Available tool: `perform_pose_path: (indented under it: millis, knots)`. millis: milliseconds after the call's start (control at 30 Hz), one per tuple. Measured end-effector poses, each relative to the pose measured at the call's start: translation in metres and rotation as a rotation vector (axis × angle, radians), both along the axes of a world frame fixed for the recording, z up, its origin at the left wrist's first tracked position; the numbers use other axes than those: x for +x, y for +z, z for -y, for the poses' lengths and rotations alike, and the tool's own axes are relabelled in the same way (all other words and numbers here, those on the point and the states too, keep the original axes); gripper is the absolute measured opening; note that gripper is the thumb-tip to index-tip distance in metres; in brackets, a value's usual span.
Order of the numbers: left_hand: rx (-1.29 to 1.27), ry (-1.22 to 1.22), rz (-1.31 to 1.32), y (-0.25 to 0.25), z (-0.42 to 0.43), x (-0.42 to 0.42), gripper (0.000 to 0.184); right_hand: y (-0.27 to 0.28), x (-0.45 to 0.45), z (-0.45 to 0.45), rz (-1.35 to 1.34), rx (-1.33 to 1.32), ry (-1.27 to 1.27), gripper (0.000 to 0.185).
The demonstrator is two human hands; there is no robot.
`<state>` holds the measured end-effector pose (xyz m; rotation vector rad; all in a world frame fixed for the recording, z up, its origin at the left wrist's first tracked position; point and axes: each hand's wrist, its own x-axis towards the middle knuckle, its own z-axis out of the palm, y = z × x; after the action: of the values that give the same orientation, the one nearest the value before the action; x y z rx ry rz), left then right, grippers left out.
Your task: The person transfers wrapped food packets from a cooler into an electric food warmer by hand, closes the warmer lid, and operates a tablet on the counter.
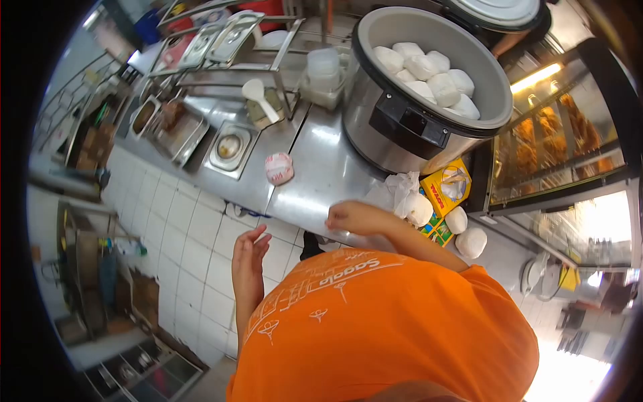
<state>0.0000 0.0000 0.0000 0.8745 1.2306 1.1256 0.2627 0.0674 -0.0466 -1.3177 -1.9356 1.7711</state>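
Orange-shirted, a person stands at a stainless-steel surface [321, 161], both bare hands held at its near edge. The left hand [249, 252] is open, fingers extended, above the white tiled floor [201, 231] and apart from the surface. The right hand [351, 218] has its fingers curled inward; whether they grip anything cannot be told. Just beyond and between the two hands, a round bundle in red-and-white printed paper [279, 168] sits alone on the surface. To the right hand's right are crumpled white wrapping [396, 191], a yellow printed box [445, 187] and round white-wrapped bundles [471, 242]. Farther off stands a large steel cooker with a grey interior [368, 117], uncovered, more white bundles [442, 87] piled inside. Far left, a white paddle [261, 100] lies near a square metal pan [231, 149]. At right, a lit glass cabinet [556, 141] displays golden-brown food; at far right, another person's arm [526, 40] is partly visible.
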Motion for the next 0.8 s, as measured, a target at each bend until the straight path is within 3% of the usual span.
perform_pose_path:
  millis: [67,100,167,200,300,367,467,567,667,800]
  knots:
    - [-0.017,0.163,0.031,-0.017,0.020,-0.009,0.037,-0.046,-0.020,-0.007,-0.060,-0.088,0.183,0.028]
    - [-0.188,0.193,0.075,-0.022,0.111,0.015,0.040,-0.058,0.004,0.083,-0.010,-0.227,0.238,0.028]
    - [-0.236,0.246,0.128,-0.045,0.148,0.008,0.048,-0.084,-0.010,0.102,0.053,-0.210,0.353,0.028]
    - [-0.259,0.334,0.167,-0.051,0.156,0.009,0.037,-0.113,-0.016,0.104,0.030,-0.225,0.315,0.029]
    - [-0.338,0.415,0.150,-0.081,0.206,0.005,0.039,-0.168,-0.012,0.127,0.104,-0.494,0.214,0.028]
    - [-0.351,0.450,0.043,-0.093,0.228,0.011,0.044,-0.182,-0.001,0.130,0.252,-0.481,0.239,0.029]
    - [-0.563,0.455,-0.071,-0.164,0.273,0.008,0.049,-0.208,0.023,0.133,0.376,-0.086,0.378,0.031]
    - [-0.795,0.361,-0.099,-0.269,0.334,0.022,0.057,-0.245,0.033,0.148,0.410,0.009,0.246,0.031]
    - [-1.041,0.147,-0.084,-0.321,0.381,0.046,0.084,-0.304,0.017,0.151,0.644,-0.002,0.063,0.030]
    - [-1.162,-0.232,-0.176,-0.382,0.442,0.092,0.117,-0.447,0.031,0.130,0.514,0.224,-0.105,0.023]
